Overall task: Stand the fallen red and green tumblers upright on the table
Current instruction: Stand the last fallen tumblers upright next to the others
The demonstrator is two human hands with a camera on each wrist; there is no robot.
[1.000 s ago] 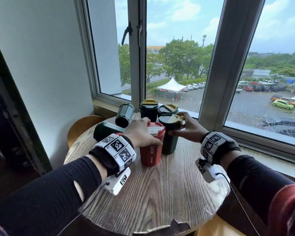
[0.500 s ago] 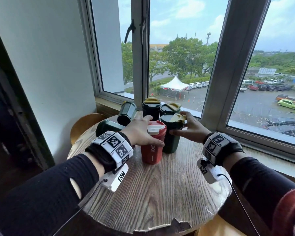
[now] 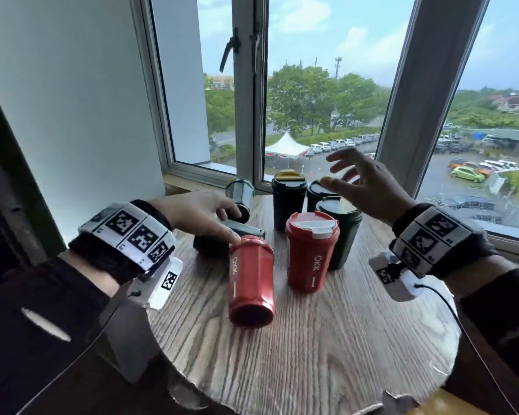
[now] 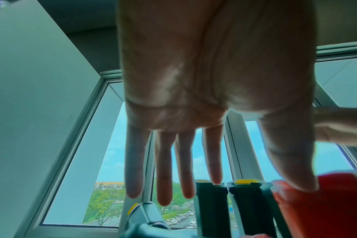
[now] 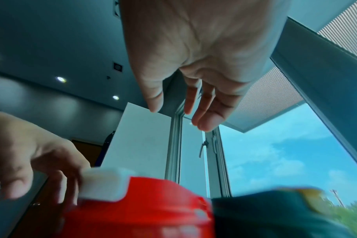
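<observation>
You have two red tumblers on the round wooden table (image 3: 327, 354): an upright red tumbler (image 3: 310, 251) with a white-tabbed lid, and a fallen red tumbler (image 3: 250, 284) just to its left, base toward you. Five green tumblers show: three upright green tumblers (image 3: 288, 202) in a cluster behind the standing red one, and two fallen green tumblers (image 3: 238, 199) behind the fallen red one. Your left hand (image 3: 197, 212) hangs over the fallen cups, fingers straight, grasping nothing. Your right hand (image 3: 369, 187) hovers above the upright green ones, fingers spread and loose, holding nothing. A window (image 3: 327, 94) stands behind the table.
</observation>
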